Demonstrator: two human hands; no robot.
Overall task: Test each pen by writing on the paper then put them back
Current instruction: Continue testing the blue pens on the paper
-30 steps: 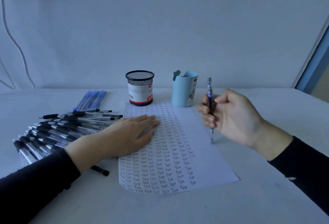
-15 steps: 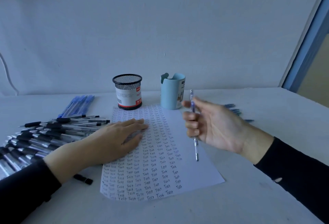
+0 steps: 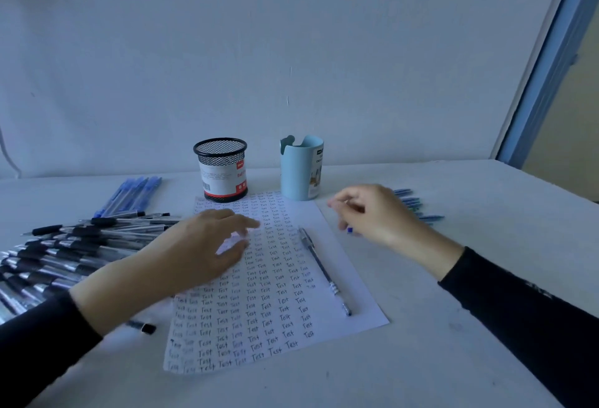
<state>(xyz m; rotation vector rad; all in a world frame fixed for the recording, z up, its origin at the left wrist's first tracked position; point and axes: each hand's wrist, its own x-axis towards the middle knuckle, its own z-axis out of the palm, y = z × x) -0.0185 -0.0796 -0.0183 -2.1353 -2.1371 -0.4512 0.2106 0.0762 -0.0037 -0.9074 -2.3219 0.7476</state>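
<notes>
A sheet of paper (image 3: 340,278) filled with rows of the handwritten word "Test" lies in the middle of the table. My left hand (image 3: 207,245) rests flat on its left part, fingers straight. A clear blue pen (image 3: 319,265) lies loose on the right side of the sheet, tip toward me. My right hand (image 3: 372,213) hovers just right of the paper with curled fingers, over a small group of blue pens (image 3: 418,209). A blue pen end (image 3: 349,230) shows under the fingers; whether they grip it is unclear.
A big pile of black-grip pens (image 3: 71,245) covers the table's left side, with several blue pens (image 3: 129,193) behind it. A black mesh holder (image 3: 222,171) and a light blue cup (image 3: 301,167) stand behind the paper. One black pen end (image 3: 147,328) pokes out below my left wrist.
My right hand let go of the clear blue pen, which now lies on the paper, and moved right to the blue pens. My left hand stayed on the sheet.
</notes>
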